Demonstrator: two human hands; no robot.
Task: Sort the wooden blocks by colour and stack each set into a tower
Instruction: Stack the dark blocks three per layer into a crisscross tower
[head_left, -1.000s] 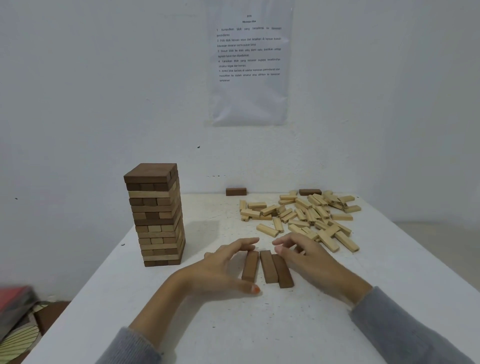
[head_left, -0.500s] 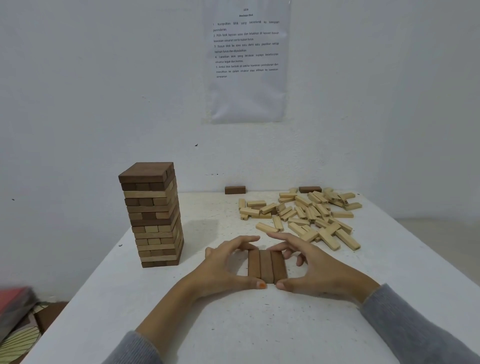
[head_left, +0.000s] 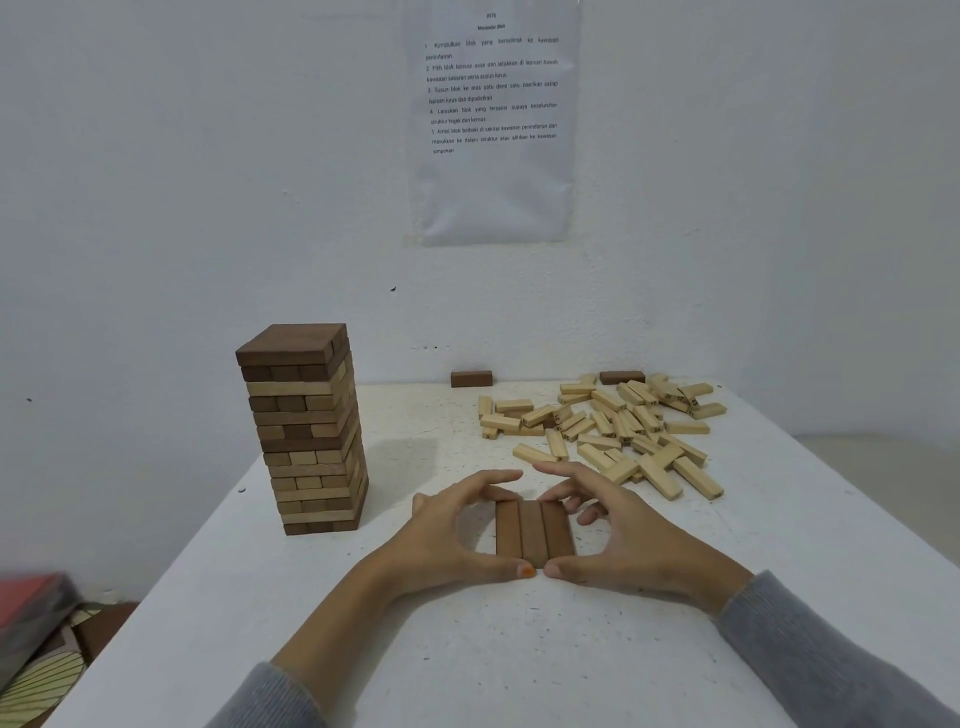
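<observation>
Three dark brown blocks (head_left: 534, 535) lie side by side as a flat row on the white table (head_left: 467, 654), near the front middle. My left hand (head_left: 441, 540) curves round the row's left side, thumb at its near end and forefinger at its far end. My right hand (head_left: 623, 535) mirrors it on the right side, and the two thumbs nearly meet. A tall tower (head_left: 306, 431) of mixed dark and light layers stands to the left. A loose pile of light blocks (head_left: 613, 431) is spread at the back right.
Two single dark blocks lie against the wall, one (head_left: 470, 379) at the back middle and one (head_left: 622, 377) behind the light pile. A printed sheet (head_left: 493, 119) hangs on the wall. A red object (head_left: 31, 603) sits on the floor left of the table.
The three dark blocks were spread apart; both hands have pushed them together into a tight, squared row and now hold it at both ends.
</observation>
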